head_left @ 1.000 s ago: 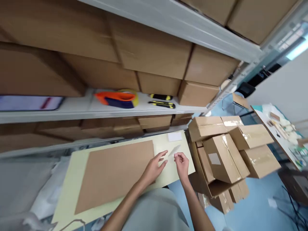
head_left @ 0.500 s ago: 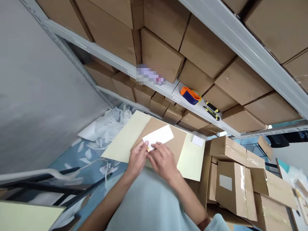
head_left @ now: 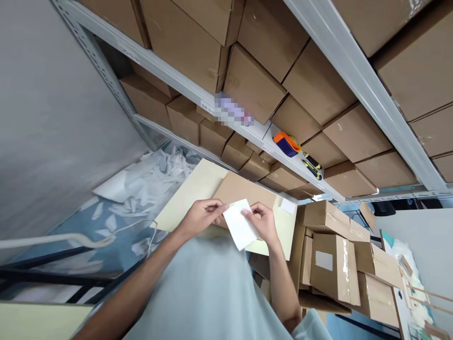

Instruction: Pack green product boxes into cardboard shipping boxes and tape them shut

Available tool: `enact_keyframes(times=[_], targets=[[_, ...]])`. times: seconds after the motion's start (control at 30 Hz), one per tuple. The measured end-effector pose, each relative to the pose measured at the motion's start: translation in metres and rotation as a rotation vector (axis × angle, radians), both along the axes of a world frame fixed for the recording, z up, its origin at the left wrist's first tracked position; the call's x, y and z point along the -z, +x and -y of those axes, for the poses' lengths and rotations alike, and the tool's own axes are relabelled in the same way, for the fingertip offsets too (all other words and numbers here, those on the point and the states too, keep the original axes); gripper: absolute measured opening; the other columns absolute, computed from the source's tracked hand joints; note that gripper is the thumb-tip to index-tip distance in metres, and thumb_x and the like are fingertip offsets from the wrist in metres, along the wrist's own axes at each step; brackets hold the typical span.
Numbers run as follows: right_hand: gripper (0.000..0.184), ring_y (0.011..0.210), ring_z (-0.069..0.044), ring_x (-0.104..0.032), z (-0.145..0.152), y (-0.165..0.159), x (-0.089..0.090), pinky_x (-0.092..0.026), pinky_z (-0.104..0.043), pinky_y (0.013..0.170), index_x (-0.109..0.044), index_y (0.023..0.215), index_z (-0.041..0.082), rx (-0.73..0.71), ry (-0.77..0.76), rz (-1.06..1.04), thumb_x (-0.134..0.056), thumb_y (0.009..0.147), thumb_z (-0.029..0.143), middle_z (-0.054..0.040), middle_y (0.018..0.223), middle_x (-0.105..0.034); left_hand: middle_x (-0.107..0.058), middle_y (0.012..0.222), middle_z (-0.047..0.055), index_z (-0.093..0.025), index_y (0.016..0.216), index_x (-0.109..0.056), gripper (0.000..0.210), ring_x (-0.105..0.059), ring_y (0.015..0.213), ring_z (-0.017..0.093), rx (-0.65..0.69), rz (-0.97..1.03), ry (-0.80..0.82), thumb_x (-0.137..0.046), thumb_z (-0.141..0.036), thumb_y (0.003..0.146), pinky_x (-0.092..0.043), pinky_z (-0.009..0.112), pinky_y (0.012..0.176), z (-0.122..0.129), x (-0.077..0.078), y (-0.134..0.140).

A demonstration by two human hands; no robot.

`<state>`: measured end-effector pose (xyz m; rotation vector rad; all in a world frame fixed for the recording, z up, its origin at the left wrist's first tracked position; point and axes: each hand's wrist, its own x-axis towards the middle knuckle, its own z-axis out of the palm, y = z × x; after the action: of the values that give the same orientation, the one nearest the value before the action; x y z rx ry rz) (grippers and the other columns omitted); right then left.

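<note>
A white paper slip (head_left: 241, 230) hangs between my hands, tilted, its lower corner close to my lap. My left hand (head_left: 202, 216) pinches at its upper left corner with thumb and forefinger. On the slip's right edge, the thumb and fingers of my right hand (head_left: 262, 221) are closed. Beneath and beyond the hands lies a brown cardboard piece (head_left: 247, 185) on a pale yellow board (head_left: 193, 189). A small white paper stack (head_left: 288, 206) rests at the board's right side.
Shelves of cardboard boxes (head_left: 255, 97) rise ahead. On a shelf edge sit an orange and blue tape dispenser (head_left: 286, 144) and yellow-black utility knives (head_left: 312, 169). Stacked cartons (head_left: 332, 264) stand at right. White scraps (head_left: 155, 174) litter the floor at left, near a white hose (head_left: 71, 242).
The slip has come up off the cardboard and turned steeper, moving toward my body. My hands have moved apart, left hand leftward, right hand rightward to the slip's far edge. The view has shifted slightly.
</note>
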<state>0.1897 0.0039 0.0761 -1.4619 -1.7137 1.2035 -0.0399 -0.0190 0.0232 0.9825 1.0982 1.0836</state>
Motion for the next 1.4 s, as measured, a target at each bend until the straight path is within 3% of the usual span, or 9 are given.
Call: enact_keyframes(times=[0.1, 0.17, 0.27, 0.33, 0.5, 0.63, 0.77, 1.0, 1.4], targets=[[0.041, 0.069, -0.017, -0.060, 0.008, -0.007, 0.001, -0.051, -0.029, 0.067, -0.068, 0.074, 0.022, 0.186, -0.029, -0.093, -0.085, 0.083, 0.058, -0.0003, 0.074, -0.070, -0.078, 0.082, 0.006, -0.017, 0.098, -0.081, 0.054, -0.070, 0.068, 0.018, 0.125, 0.010, 0.040, -0.081, -0.069, 0.084, -0.059, 0.028, 0.066, -0.003, -0.011, -0.016], [0.044, 0.067, -0.016, -0.058, 0.014, -0.013, 0.003, -0.049, -0.029, 0.066, -0.065, 0.073, 0.022, 0.285, -0.001, -0.114, -0.085, 0.081, 0.061, 0.0001, 0.072, -0.067, -0.082, 0.096, 0.009, -0.017, 0.108, -0.082, 0.055, -0.073, 0.079, 0.021, 0.286, -0.017, 0.073, -0.080, -0.067, 0.085, -0.060, 0.029, 0.071, -0.003, -0.018, -0.022], [0.048, 0.067, -0.016, -0.056, 0.018, -0.023, 0.006, -0.049, -0.030, 0.065, -0.063, 0.073, 0.022, 0.413, 0.093, -0.107, -0.083, 0.083, 0.065, 0.0004, 0.070, -0.065, -0.083, 0.101, 0.010, -0.017, 0.106, -0.083, 0.051, -0.072, 0.083, 0.022, 0.571, -0.076, 0.103, -0.077, -0.064, 0.088, -0.057, 0.029, 0.073, 0.001, -0.023, -0.020], [0.049, 0.069, -0.016, -0.056, 0.017, -0.029, 0.005, -0.049, -0.030, 0.066, -0.062, 0.074, 0.022, 0.471, 0.170, -0.094, -0.080, 0.086, 0.067, 0.0005, 0.071, -0.064, -0.082, 0.097, 0.009, -0.017, 0.103, -0.083, 0.050, -0.068, 0.078, 0.020, 0.645, -0.100, 0.104, -0.075, -0.065, 0.089, -0.054, 0.028, 0.070, 0.005, -0.025, -0.015], [0.050, 0.072, -0.016, -0.056, 0.012, -0.039, -0.004, -0.050, -0.029, 0.068, -0.061, 0.078, 0.022, 0.562, 0.317, -0.064, -0.075, 0.092, 0.068, 0.0001, 0.075, -0.064, -0.078, 0.082, 0.007, -0.018, 0.089, -0.082, 0.048, -0.066, 0.071, 0.020, 0.463, -0.060, 0.088, -0.078, -0.066, 0.086, -0.053, 0.028, 0.063, 0.013, -0.029, -0.009], [0.051, 0.072, -0.016, -0.055, 0.010, -0.040, -0.010, -0.049, -0.029, 0.069, -0.060, 0.078, 0.022, 0.590, 0.357, -0.067, -0.076, 0.092, 0.069, 0.0005, 0.075, -0.062, -0.079, 0.082, 0.009, -0.020, 0.085, -0.082, 0.042, -0.069, 0.070, 0.021, 0.352, 0.019, 0.073, -0.082, -0.063, 0.084, -0.054, 0.027, 0.057, 0.013, -0.034, -0.013], [0.051, 0.073, -0.016, -0.055, 0.010, -0.039, -0.013, -0.049, -0.030, 0.069, -0.060, 0.079, 0.023, 0.604, 0.361, -0.045, -0.074, 0.094, 0.070, 0.0002, 0.076, -0.062, -0.077, 0.078, 0.007, -0.021, 0.087, -0.082, 0.038, -0.068, 0.066, 0.019, 0.351, 0.008, 0.053, -0.084, -0.059, 0.082, -0.051, 0.024, 0.051, 0.012, -0.035, -0.013], [0.048, 0.074, -0.016, -0.056, 0.011, -0.031, -0.016, -0.050, -0.030, 0.070, -0.060, 0.081, 0.023, 0.627, 0.361, -0.088, -0.075, 0.094, 0.066, 0.0000, 0.077, -0.062, -0.074, 0.078, 0.006, -0.021, 0.084, -0.078, 0.039, -0.068, 0.067, 0.020, 0.353, -0.006, 0.037, -0.081, -0.060, 0.083, -0.054, 0.026, 0.055, 0.006, -0.035, 0.002], [0.052, 0.067, -0.014, -0.047, -0.008, 0.009, 0.006, -0.043, -0.028, 0.061, -0.054, 0.077, 0.024, 0.658, 0.216, -0.089, -0.074, 0.090, 0.070, 0.0039, 0.069, -0.051, -0.078, 0.085, 0.009, -0.020, 0.089, -0.079, 0.039, -0.071, 0.072, 0.022, 0.324, -0.043, 0.037, -0.080, -0.060, 0.086, -0.055, 0.025, 0.055, -0.003, -0.036, 0.033]])
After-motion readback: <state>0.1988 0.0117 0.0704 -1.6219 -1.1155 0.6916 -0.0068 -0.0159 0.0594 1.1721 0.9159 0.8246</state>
